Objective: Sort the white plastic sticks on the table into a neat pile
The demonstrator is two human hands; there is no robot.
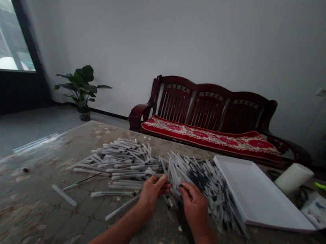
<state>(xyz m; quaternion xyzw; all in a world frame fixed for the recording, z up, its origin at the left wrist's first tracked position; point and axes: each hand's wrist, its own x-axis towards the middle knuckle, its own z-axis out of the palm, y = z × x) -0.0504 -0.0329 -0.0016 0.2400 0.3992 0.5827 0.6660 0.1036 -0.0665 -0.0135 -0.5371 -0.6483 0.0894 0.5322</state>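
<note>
My left hand (149, 195) is closed in a pinch around a slim whitish pen-like tube (151, 171), whose end sticks out past the fingers. Close beside it, my right hand (196, 206) pinches at a dark, thin end that is too small to make out. Both hands are above the table's near middle, between two piles. To the left lies a heap of whitish tubes (129, 157), many with dark tips. On the right is a looser heap of clear and dark slender pieces (204, 176).
A shallow white tray (263, 197) borders the right heap, with a white roll (293, 178) beyond it. Single tubes, one of them a loose tube (64, 195), lie on the stained table (36, 209). A wooden bench (207, 103) and a potted plant (84, 86) stand behind.
</note>
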